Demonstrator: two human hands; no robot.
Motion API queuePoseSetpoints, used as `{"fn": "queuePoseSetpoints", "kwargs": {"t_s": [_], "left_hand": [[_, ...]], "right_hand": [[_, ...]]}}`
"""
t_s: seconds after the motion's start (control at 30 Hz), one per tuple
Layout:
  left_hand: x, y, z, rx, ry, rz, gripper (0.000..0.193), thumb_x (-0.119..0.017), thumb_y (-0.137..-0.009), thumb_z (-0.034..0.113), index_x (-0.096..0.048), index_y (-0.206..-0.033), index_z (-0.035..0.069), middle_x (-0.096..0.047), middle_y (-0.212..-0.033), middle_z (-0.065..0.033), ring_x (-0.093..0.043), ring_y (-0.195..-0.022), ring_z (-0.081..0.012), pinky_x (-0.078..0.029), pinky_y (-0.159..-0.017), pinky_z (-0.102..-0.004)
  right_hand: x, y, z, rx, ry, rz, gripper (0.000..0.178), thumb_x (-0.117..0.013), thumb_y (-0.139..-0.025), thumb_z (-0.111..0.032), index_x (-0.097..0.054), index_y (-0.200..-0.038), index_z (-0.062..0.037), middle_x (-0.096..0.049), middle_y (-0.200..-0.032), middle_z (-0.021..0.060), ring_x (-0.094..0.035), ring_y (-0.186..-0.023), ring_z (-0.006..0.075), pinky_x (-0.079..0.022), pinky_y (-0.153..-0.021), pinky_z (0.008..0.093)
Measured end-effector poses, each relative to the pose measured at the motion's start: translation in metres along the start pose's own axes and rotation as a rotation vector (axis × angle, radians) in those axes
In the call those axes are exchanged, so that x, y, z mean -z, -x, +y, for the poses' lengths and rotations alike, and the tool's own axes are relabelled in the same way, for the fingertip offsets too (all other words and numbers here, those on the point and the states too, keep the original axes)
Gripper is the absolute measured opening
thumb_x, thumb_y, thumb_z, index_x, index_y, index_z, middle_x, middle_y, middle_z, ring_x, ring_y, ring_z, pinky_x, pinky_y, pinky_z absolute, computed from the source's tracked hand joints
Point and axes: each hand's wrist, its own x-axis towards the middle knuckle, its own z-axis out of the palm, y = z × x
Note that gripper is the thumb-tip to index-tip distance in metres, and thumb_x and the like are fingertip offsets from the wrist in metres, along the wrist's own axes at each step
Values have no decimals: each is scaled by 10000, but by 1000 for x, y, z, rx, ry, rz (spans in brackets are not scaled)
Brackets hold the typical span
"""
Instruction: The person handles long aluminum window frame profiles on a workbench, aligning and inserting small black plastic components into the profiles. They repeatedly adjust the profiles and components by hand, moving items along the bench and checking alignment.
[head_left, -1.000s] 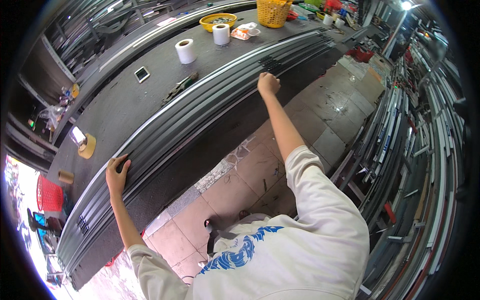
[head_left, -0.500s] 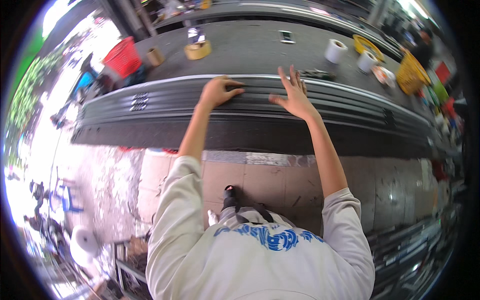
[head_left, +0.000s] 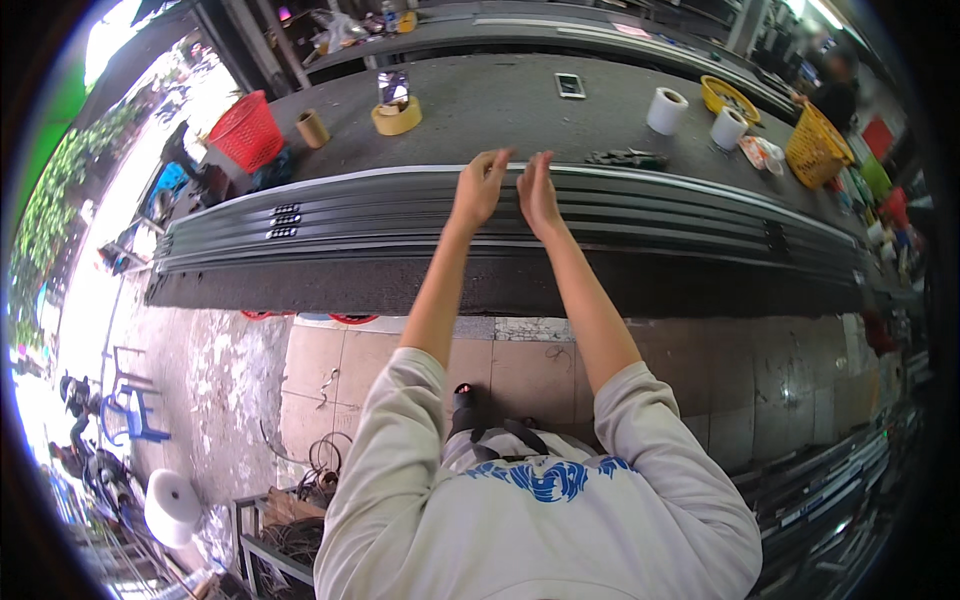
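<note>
Long dark-grey metal profiles (head_left: 370, 210) lie side by side along the near edge of the workbench. Above their middle I hold my left hand (head_left: 484, 185), fingers stretched out and gripping nothing. My right hand (head_left: 538, 195) faces it a short gap away, also empty, with its fingers extended upward. Whether either hand touches the profiles is hard to make out. Small black fittings with light spots (head_left: 284, 220) sit on the left part of the profiles. Just beyond my right hand lies a cluster of dark tools (head_left: 627, 159).
Behind the profiles stand a red basket (head_left: 246, 132), a brown roll (head_left: 312, 129), yellow tape (head_left: 397, 118), a phone (head_left: 570, 86), white rolls (head_left: 666, 111) and a yellow basket (head_left: 820, 147). Another person (head_left: 832, 95) is at the far right. A metal frame (head_left: 250, 540) stands low left.
My hands have come closer together: the left moved right, the right moved left. Both were spread over the profiles before. The profiles look unmoved.
</note>
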Motion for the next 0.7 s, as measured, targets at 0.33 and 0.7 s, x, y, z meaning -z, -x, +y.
{"fn": "queuePoseSetpoints", "kwargs": {"t_s": [0.33, 0.7], "left_hand": [[-77, 4, -3, 292, 755, -63, 956, -220, -978, 742, -389, -1478, -55, -412, -1519, -209, -366, -1426, -296, -248, -1198, -412], [-82, -2, -37, 356, 741, -160, 911, -276, -985, 731, -323, -1545, 14, -375, -1572, -132, -371, -1433, -262, -256, -1199, -405]], "right_hand": [[3, 8, -5, 169, 478, 145, 1037, -129, -943, -789, -319, -1519, 52, -377, -1556, 232, -387, -1427, 304, -296, -1174, 373], [-13, 22, -17, 258, 410, 195, 1223, -198, -873, -869, -105, -1517, 166, -123, -1609, 339, -97, -1531, 376, -102, -1242, 398]]}}
